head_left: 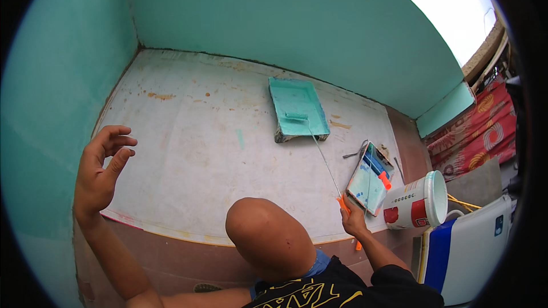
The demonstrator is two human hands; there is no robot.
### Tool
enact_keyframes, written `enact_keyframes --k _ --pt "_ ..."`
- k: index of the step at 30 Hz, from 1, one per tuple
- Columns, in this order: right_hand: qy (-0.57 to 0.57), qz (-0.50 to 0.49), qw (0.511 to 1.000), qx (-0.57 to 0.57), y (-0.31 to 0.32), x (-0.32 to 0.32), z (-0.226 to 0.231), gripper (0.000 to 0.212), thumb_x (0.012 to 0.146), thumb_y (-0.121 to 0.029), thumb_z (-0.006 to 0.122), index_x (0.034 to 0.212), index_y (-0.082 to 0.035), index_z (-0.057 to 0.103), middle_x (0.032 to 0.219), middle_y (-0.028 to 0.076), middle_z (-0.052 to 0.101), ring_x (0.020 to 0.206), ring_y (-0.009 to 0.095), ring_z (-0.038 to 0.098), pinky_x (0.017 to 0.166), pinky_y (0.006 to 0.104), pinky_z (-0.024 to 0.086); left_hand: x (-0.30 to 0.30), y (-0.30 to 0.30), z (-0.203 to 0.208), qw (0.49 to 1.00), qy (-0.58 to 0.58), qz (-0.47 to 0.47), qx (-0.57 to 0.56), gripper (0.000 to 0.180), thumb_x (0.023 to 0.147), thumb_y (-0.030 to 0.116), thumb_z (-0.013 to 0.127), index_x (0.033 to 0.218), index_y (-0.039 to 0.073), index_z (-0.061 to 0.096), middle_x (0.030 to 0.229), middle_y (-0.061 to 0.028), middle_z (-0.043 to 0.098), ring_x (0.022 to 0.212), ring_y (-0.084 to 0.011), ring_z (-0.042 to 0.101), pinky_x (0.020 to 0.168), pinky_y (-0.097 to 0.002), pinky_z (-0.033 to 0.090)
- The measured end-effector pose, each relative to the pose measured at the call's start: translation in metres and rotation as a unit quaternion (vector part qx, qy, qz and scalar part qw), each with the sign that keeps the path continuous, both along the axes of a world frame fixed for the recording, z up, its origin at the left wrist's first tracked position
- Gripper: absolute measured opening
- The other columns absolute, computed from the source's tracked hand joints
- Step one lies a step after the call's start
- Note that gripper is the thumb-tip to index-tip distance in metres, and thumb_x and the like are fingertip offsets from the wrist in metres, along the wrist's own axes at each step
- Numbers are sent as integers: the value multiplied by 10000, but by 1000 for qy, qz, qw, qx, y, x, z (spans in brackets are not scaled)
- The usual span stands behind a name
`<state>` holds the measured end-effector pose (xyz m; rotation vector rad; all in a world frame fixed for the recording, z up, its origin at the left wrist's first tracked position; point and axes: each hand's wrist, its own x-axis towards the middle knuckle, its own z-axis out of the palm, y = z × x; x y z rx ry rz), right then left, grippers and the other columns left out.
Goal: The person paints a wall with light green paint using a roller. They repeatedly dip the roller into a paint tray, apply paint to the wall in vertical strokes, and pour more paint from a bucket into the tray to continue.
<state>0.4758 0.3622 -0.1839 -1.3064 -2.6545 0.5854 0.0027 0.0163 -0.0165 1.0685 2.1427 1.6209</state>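
Note:
My right hand is closed around the orange handle of a long-shafted paint roller. Its roller head lies in the wet turquoise paint of a paint tray, which rests on the white floor sheet. My left hand is raised at the left near the green wall, fingers loosely curled and thumb apart, with nothing in it. Just beyond my right hand is a second, smaller tray holding a blue roller with an orange handle.
A white paint bucket lies tipped beside the smaller tray. Green painted walls meet at the far left corner. At the right are a red patterned cloth and a white-and-blue plastic appliance or box. Brown floor borders the sheet.

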Motion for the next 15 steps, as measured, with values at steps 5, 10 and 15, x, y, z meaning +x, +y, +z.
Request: enact_keyframes --k 5,10,15 --pt "-50 15 999 -9 23 -14 -7 573 905 -121 551 1457 -126 395 1060 331 616 1009 471 604 909 447 472 0 1 -1 1000 1 1 0 387 915 263 657 1164 -16 557 1002 -134 661 939 -181 612 877 -315 481" --pt "-124 18 992 -33 86 -62 -7 587 894 -110 514 1464 -117 377 1027 307 642 952 452 631 876 465 494 3 2 5 1000 1 -2 -24 401 928 273 642 1176 -27 547 1015 -138 648 963 -191 615 889 -340 493" --pt "-164 5 984 -67 127 -121 3 578 899 -114 476 1469 -134 378 984 268 672 722 371 685 677 431 559 9 1 11 1000 11 0 -19 389 927 263 641 1173 -23 549 1018 -138 650 964 -193 617 889 -342 493"
